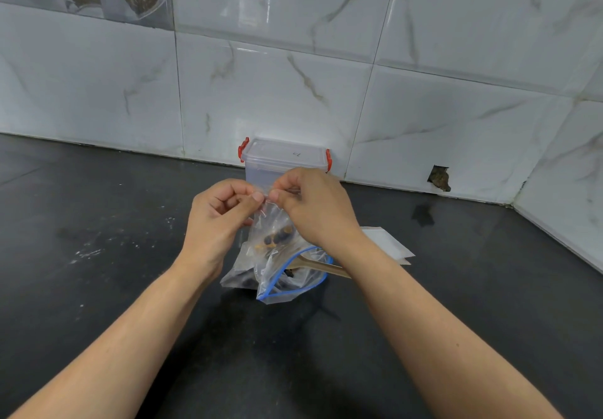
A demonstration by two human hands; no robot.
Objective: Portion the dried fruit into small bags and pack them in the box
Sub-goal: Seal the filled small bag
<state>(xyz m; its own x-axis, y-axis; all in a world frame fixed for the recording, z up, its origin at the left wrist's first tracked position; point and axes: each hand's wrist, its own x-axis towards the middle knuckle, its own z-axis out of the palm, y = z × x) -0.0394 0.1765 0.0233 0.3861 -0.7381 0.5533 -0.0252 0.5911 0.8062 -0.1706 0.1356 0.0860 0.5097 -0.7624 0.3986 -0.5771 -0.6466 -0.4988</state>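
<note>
I have both hands raised over the middle of the counter (98,288), pinching the top edge of a small clear bag (272,222). The left hand (218,216) grips the mouth at its left end between thumb and curled forefinger. The right hand (315,205) pinches it just beside, thumb tips nearly touching. Neither hand is free.

The small bag hangs straight down from the pinch, its long axis upright, with a little dried fruit (277,238) settled at its bottom. The seal strip runs left to right between my two grips, so I judge the next move to be a sideways press along that strip to close it.

The box (284,157) stands directly behind the hands, against the wall at the counter's back edge, lid on, red clips (243,149) at both ends. It lies straight ahead of the bag; both hands are about equally near.

Below the small bag sits a larger bag with a blue zip (293,275), mouth open, a wooden spoon handle (323,267) sticking out to the right. Flat white packets (388,242) lie just right of it.

Writing: a faint handwritten mark on the box lid, too small to read. No brand visible.
</note>
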